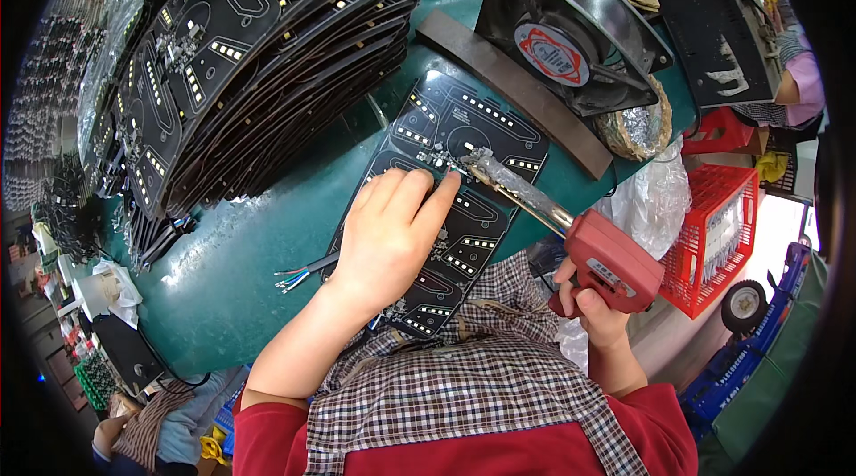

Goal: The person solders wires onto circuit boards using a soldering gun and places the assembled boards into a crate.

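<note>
A black circuit board [481,252] dotted with small white LEDs lies on the green table and reaches over my lap. My left hand [385,231] rests on it, fingers closed and bent, with the index fingertip by the small connector parts at its middle. What those fingers pinch, if anything, is hidden. From under that wrist a dark cable [326,263] pokes out with bare coloured wire ends. My right hand [595,305] grips a red soldering gun [615,260], whose long metal tip [513,184] reaches the connector parts just beside my left fingertips.
A tall stack of similar black boards [267,75] stands at the left. Beyond the board lie a dark metal bar [517,93] and a black fan [571,39], near a tape-like roll [644,124]. A red basket [709,240] stands at right; other people are at both sides.
</note>
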`<action>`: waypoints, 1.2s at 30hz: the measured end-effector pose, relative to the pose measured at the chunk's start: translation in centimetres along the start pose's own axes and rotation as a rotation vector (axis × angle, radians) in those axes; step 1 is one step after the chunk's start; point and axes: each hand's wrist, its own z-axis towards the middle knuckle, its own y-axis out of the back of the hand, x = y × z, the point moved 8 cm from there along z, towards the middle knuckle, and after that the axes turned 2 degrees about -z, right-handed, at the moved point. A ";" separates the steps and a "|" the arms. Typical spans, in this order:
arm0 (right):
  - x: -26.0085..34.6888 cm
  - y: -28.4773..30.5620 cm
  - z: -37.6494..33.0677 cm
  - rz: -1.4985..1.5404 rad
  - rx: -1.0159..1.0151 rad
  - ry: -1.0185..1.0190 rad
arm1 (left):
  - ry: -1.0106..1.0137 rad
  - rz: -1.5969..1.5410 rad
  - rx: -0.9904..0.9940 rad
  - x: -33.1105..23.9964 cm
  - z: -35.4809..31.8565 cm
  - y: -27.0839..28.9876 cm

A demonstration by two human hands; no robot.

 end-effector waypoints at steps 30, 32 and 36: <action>-1.4 1.5 -1.1 -0.087 -0.021 -0.085 | -0.039 0.103 -0.032 -1.3 -0.2 -0.3; -1.6 1.5 -1.1 -0.075 -0.037 -0.100 | -0.020 0.073 -0.050 -1.5 -0.1 -0.2; -1.7 1.5 -0.9 -0.060 -0.054 -0.104 | 0.013 0.048 -0.055 -1.5 0.2 -0.1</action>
